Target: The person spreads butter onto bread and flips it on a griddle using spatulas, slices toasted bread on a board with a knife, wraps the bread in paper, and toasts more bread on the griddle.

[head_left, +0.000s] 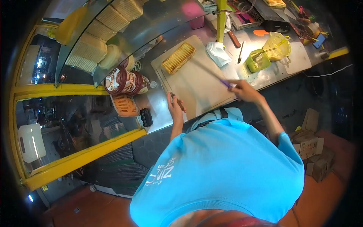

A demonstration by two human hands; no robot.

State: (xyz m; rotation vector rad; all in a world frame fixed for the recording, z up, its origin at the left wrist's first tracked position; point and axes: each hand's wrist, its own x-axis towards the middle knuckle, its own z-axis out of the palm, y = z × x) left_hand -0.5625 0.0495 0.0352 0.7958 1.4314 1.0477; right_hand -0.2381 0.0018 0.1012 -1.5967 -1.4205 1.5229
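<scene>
A block of grilled, ridged toast (179, 58) lies on the far part of the pale cutting board (206, 87). My right hand (245, 91), at the board's right side, is closed round the purple handle of a long knife (225, 83). Its thin, blurred blade slants up and left toward the toast, apart from it as far as I can see. Over the board's near left edge, my left hand (175, 109) is closed round a brown-handled tool (183, 108). What kind of tool it is I cannot make out.
Brown-and-white tubs (126, 81) stand left of the board, below stacked bread slices (89, 51) behind glass. A crumpled white cloth (218, 54), a green container (258, 61) and a yellowish jug (278, 46) stand to the right. A yellow post (221, 22) rises behind.
</scene>
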